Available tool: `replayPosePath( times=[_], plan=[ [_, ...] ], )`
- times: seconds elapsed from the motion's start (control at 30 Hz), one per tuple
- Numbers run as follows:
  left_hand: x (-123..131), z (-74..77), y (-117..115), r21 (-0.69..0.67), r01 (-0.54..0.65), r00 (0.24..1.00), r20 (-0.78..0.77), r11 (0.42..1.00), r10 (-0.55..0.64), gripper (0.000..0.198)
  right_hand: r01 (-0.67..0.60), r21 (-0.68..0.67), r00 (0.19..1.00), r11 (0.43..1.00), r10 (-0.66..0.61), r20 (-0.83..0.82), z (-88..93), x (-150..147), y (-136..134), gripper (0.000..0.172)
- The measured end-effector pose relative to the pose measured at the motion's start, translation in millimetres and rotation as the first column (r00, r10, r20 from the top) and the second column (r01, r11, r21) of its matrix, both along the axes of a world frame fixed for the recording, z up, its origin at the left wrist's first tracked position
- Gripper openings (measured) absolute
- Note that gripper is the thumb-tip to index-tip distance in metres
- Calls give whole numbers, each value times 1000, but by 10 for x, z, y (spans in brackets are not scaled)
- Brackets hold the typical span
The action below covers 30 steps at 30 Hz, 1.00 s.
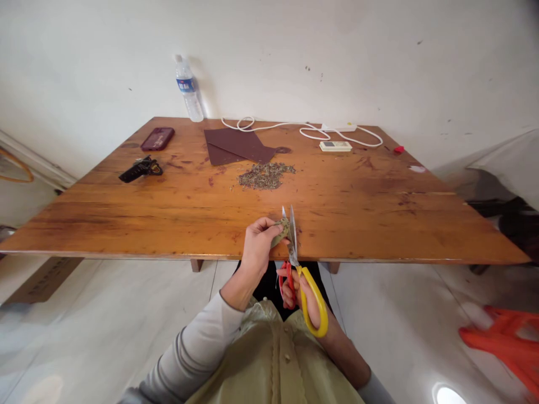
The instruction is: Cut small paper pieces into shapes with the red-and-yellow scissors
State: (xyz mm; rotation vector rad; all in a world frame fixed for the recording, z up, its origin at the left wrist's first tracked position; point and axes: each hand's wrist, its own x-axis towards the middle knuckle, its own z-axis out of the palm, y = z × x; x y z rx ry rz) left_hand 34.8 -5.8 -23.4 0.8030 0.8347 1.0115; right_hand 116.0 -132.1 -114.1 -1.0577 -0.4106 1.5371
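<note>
My left hand (257, 247) pinches a small greenish, dark-speckled piece (281, 231) over the front edge of the table; I cannot make out whether it is a pouch or a flat patch. Through the handles of a pair of scissors (293, 247), one red and one yellow, go the fingers of my right hand (304, 294). The blades are parted and point away from me, right beside the speckled piece. Farther back on the wood lies a loose heap of dry brown-green bits (265, 175).
Behind the heap lie maroon sheets (236, 147). A phone (158, 139), a black keyring bundle (141, 168) and a water bottle (189, 92) are at the left. A white cord, power strip (339, 128) and remote (335, 146) lie at the back right of the wooden table (357, 219).
</note>
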Motion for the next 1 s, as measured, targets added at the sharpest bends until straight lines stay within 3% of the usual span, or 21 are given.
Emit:
replayPosePath(
  times=[0.37, 0.87, 1.0],
  plan=[
    [-6, -4, -3, -6, 25, 1000, -6, 1000, -25, 28, 47, -11, 998, 999, -47, -30, 163, -97, 36, 72],
    [-8, -15, 13, -34, 30, 999, 17, 999, -30, 29, 38, -32, 997, 999, -40, -68, 111, -130, 20, 64],
    [-10, -6, 15, -31, 14, 999, 36, 999, -13, 28, 57, -7, 997, 998, -57, -49, 90, -118, 30, 69]
  ],
)
